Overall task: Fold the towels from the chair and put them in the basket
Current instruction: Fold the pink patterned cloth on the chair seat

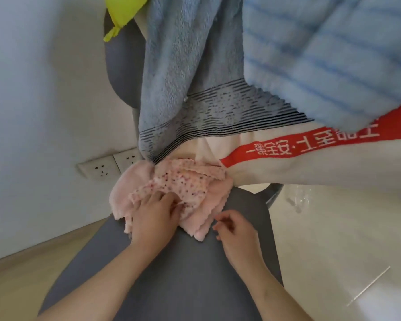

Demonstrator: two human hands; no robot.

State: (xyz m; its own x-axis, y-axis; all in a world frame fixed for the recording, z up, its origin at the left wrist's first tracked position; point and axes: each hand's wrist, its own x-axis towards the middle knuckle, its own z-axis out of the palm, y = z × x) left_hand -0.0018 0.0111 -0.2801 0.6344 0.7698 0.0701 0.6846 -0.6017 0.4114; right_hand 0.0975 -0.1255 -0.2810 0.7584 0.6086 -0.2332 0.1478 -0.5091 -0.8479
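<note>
A small pink towel point(202, 181) with a speckled patch lies crumpled at the back of the grey chair seat point(176, 274). My left hand point(153, 216) rests on the towel's near left part, fingers pinching the speckled cloth. My right hand point(234, 228) hovers just right of the towel's near corner, fingers loosely curled, holding nothing. Over the chair back hang a blue-grey towel point(183, 72) with dark stripes, a light blue striped towel point(333, 54) and a white towel point(310, 165) with a red band. No basket is in view.
A yellow-green cloth point(123, 10) hangs at the top of the chair back. A white wall with two sockets point(107, 166) is on the left. A pale tiled floor point(345, 239) lies on the right, wooden floor at lower left.
</note>
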